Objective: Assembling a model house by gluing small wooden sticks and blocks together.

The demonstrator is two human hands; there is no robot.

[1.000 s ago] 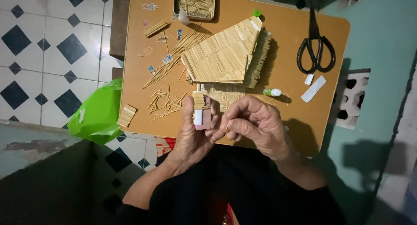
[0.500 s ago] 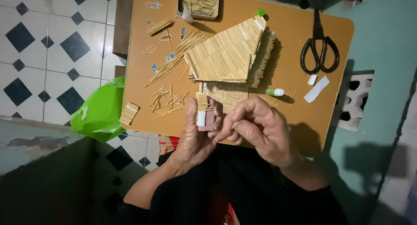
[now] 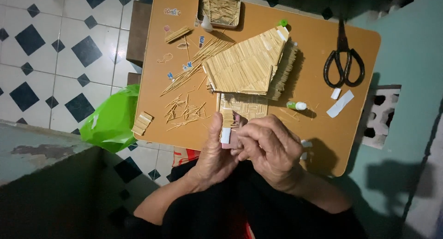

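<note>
My left hand (image 3: 213, 152) holds a small panel of glued toothpicks with a white strip (image 3: 226, 127) upright at the near edge of the brown board (image 3: 318, 123). My right hand (image 3: 270, 149) is closed against that panel from the right, fingertips pinching at it. Just beyond my hands stands a toothpick model house (image 3: 249, 68) with a slanted roof and a woven wall. Loose toothpicks (image 3: 184, 112) lie scattered to the left of it.
Black scissors (image 3: 344, 59) lie at the board's far right, with white paper scraps (image 3: 340, 103) below them. A small glue tube (image 3: 296, 105) rests right of the house. A tin of toothpicks (image 3: 220, 9) sits at the far edge. A green plastic bag (image 3: 110, 121) lies on the tiled floor.
My hands stay together on the small panel; only the fingers shift slightly. The view has drifted a little, nothing on the board has moved.
</note>
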